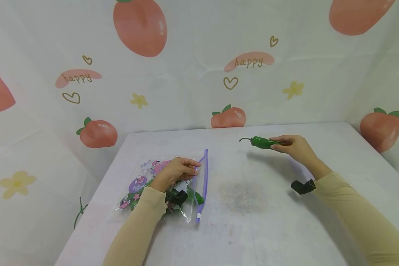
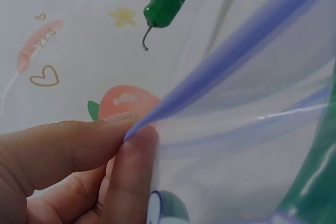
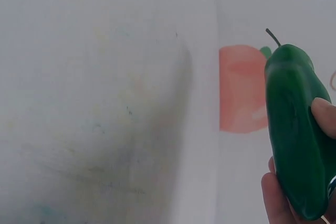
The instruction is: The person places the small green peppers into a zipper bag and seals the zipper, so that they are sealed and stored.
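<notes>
My left hand (image 1: 177, 171) pinches the edge of a clear zip bag (image 1: 206, 184) between thumb and forefinger, close to its purple zip strip (image 2: 226, 51). Pink and purple cartoon prints cover the bag, which lies on the table at the left. Inside it are green peppers (image 1: 195, 196), partly hidden by the prints and my left arm. Above the table at the right, my right hand (image 1: 296, 147) holds a green pepper (image 3: 294, 124) by its body, apart from the bag. In the head view its thin stem points left, toward the bag's side.
A white table (image 1: 252, 229) with faint stains spreads under both arms. Behind it hangs a white cloth (image 1: 186, 85) printed with peaches, hearts and flowers. A thin green stem-like thing (image 1: 81, 212) shows at the table's left edge. Each wrist wears a black camera mount.
</notes>
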A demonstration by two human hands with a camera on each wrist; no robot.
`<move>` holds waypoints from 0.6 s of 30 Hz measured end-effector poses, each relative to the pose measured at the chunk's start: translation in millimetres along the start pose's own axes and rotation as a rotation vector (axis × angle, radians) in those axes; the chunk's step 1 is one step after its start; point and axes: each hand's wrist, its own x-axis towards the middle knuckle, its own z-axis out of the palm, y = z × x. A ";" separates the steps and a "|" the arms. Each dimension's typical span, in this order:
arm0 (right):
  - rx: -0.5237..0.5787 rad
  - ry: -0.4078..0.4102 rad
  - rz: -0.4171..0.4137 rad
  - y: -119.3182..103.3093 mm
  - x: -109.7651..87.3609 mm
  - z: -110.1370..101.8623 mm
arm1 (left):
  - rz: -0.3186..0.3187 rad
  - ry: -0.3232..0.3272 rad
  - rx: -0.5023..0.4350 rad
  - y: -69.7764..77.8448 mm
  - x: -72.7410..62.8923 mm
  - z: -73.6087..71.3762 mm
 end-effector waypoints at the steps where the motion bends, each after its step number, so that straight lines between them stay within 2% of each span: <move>1: 0.003 0.005 -0.006 -0.9 -1.4 0.2 | 0.003 -0.002 0.003 -0.4 0.3 -0.2; 11: 0.004 0.035 -0.025 -9.6 -16.1 6.0 | -0.012 -0.001 0.017 -0.7 0.4 -0.4; 18: -0.010 0.040 -0.069 -17.4 -23.5 14.1 | -0.011 0.001 0.003 -1.4 0.2 -0.6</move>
